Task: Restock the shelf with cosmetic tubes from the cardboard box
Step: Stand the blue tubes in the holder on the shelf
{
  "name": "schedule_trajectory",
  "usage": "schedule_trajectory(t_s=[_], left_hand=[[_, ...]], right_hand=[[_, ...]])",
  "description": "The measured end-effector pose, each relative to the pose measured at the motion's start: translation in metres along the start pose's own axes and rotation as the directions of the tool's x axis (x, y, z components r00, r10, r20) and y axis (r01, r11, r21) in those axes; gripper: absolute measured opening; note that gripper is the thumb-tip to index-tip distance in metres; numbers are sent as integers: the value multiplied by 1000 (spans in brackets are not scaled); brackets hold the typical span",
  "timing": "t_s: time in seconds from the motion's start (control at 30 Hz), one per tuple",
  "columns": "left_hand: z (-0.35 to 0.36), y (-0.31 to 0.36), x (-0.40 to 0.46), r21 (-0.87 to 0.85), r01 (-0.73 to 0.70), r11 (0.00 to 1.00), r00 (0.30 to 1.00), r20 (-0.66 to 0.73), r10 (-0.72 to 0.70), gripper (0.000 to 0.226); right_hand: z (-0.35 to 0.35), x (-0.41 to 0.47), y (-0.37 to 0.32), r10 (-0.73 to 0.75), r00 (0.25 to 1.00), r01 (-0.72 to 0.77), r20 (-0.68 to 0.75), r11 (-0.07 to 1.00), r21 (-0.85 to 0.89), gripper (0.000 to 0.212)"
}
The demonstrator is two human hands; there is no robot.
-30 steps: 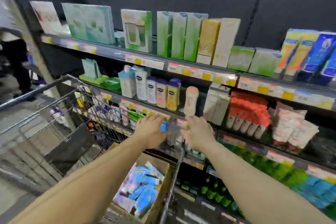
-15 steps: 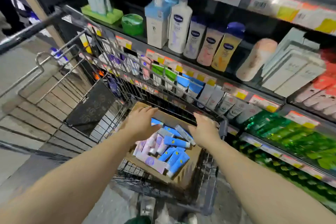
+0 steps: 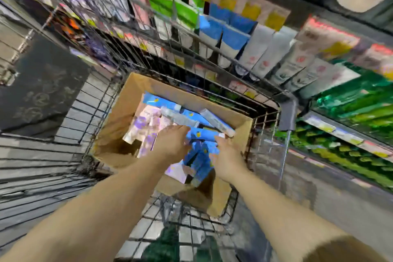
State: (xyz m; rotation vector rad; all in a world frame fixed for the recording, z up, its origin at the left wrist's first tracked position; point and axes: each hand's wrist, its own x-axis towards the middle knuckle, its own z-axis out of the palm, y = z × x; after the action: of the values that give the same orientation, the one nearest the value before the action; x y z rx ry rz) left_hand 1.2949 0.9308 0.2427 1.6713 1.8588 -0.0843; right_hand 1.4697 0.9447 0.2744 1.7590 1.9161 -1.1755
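Since a moment ago my hands have dropped from the rim into the cardboard box (image 3: 136, 100): left hand (image 3: 172, 144) and right hand (image 3: 227, 155) lie over the blue tubes (image 3: 200, 134), though blur hides whether either grips one. Many tubes remain in the box, so the shelf (image 3: 265, 49) restock looks far from finished.

We saw a matt brown cardboard box (image 3: 221, 195) sitting in a bare metal wire cart (image 3: 70, 117). The tubes (image 3: 200, 134) inside looked like smooth, glossy plastic, and so did those on the shelf (image 3: 263, 53).
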Motion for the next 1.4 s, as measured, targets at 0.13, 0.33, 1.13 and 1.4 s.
schedule_trajectory(t_s=[0.13, 0.33, 1.13, 1.4], left_hand=[[24, 5, 43, 106, -38, 994, 999, -25, 41, 41], [40, 2, 58, 423, -112, 899, 994, 33, 108, 48], [91, 15, 3, -3, 202, 979, 947, 254, -195, 37], [73, 28, 6, -91, 331, 939, 895, 345, -282, 30]], right_hand=[[9, 22, 9, 3, 1000, -2, 3, 999, -35, 56], [12, 39, 10, -13, 1000, 12, -7, 999, -53, 57], [-26, 45, 4, 43, 996, -15, -78, 945, 328, 25], [-24, 31, 3, 61, 997, -33, -43, 879, 476, 29]])
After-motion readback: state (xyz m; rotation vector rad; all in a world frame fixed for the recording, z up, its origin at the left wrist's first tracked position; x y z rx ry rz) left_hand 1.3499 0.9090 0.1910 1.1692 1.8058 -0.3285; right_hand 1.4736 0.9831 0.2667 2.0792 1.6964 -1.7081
